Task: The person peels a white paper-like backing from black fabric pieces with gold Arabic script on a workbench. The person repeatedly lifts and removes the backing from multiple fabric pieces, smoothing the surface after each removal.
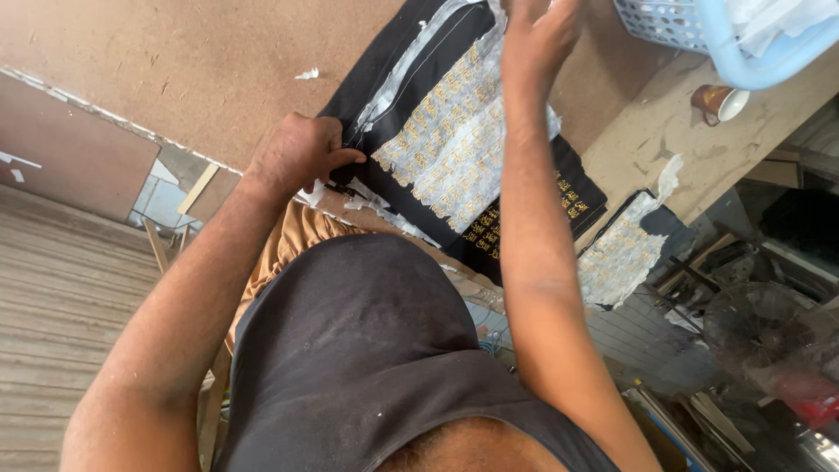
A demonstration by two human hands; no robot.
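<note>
Black cloth (pixel 437 122) with rows of gold motifs lies on the brown board table (pixel 175 70). Left hand (pixel 297 157) presses its near edge, fingers curled together. Right hand (pixel 537 35) pinches the whitish backing film (pixel 454 52). Beyond, a blue basket (pixel 743 61) holds white scraps, with a brown mug (pixel 718 102) just beside it.

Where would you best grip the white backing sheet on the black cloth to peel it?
Probably the loose far edge of the backing sheet, coming from above, where the right hand is; it looks lifted there. The left hand presses the black cloth at the near edge.
</note>
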